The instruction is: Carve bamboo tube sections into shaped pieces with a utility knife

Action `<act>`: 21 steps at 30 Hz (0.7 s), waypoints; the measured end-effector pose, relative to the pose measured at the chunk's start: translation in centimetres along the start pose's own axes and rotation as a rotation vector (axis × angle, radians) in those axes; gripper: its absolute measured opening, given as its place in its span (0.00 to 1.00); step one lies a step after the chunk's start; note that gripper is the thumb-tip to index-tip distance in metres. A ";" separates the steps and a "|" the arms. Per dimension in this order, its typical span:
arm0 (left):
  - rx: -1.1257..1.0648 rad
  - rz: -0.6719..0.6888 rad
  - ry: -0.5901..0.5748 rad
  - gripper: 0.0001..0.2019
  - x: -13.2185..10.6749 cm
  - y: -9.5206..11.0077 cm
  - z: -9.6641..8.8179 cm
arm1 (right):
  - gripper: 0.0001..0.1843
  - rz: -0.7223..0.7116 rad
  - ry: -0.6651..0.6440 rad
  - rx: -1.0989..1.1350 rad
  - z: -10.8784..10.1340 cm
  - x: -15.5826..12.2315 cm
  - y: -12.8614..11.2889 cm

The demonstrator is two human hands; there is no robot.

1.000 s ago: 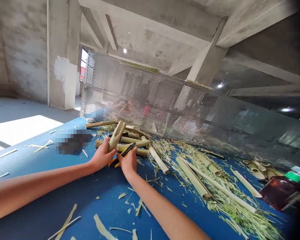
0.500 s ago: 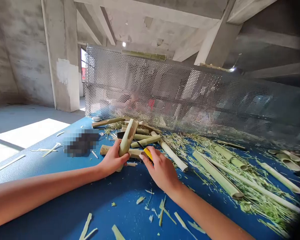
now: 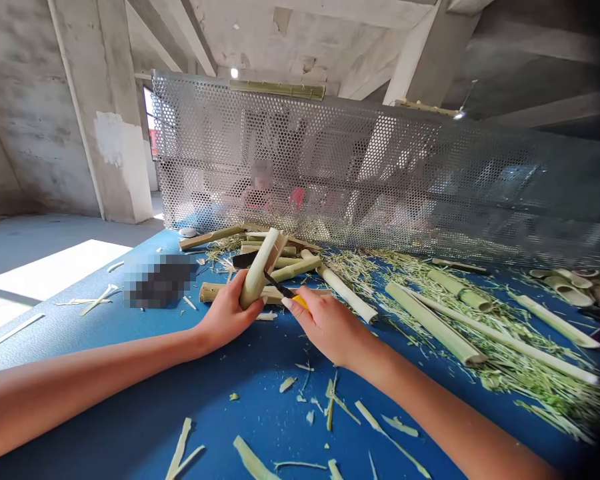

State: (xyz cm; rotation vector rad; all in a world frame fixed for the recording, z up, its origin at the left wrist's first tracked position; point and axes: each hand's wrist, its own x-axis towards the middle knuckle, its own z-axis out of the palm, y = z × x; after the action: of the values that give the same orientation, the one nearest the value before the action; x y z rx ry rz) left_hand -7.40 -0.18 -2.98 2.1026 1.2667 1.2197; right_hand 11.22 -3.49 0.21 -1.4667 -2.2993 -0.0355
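While the left hand (image 3: 227, 315) grips split bamboo (image 3: 258, 272), the right hand (image 3: 327, 328) pinches a yellow-handled knife (image 3: 300, 301) at it; shaving appears underway, calling for a steady stroke.

A patched concrete pillar (image 3: 123, 167) stands beside a narrow window (image 3: 149, 113) — bare beams (image 3: 430, 53) run overhead. Sunlight lies across the grey floor (image 3: 55, 280).

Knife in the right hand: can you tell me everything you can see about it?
The knife has a thin black blade and a bright yellow handle that looks like plastic. The right hand grips it, hiding most of the handle. The blade slants up and away, its tip at or very near the side of the bamboo piece held in the left hand.
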 end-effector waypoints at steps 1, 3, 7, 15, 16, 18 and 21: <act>0.025 0.013 0.004 0.14 0.0 0.0 0.0 | 0.18 0.008 -0.006 -0.032 -0.2 0.0 -0.1; 0.083 0.029 0.009 0.13 0.0 0.1 0.1 | 0.17 0.045 -0.031 -0.138 -0.5 0.0 -0.4; 0.197 0.002 -0.012 0.14 0.3 0.0 0.4 | 0.19 0.139 -0.076 -0.337 -0.6 0.4 -0.3; 0.289 -0.056 -0.067 0.17 1.0 0.0 0.4 | 0.19 0.164 -0.036 -0.445 0.4 1.1 0.4; 0.280 -0.064 -0.072 0.17 1.0 0.0 0.4 | 0.19 0.167 -0.020 -0.459 0.5 1.1 0.4; 0.244 -0.086 -0.094 0.17 1.0 0.1 0.3 | 0.19 0.170 0.001 -0.485 0.9 1.3 0.4; 0.168 -0.117 -0.134 0.16 1.0 0.3 0.1 | 0.20 0.157 0.025 -0.511 1.3 1.6 0.7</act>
State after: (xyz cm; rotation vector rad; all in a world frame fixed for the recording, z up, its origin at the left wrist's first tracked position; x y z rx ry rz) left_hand -6.98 0.56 -2.35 2.1512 1.4518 0.9352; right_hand 10.87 -1.48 -0.62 -1.8682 -2.2446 -0.6334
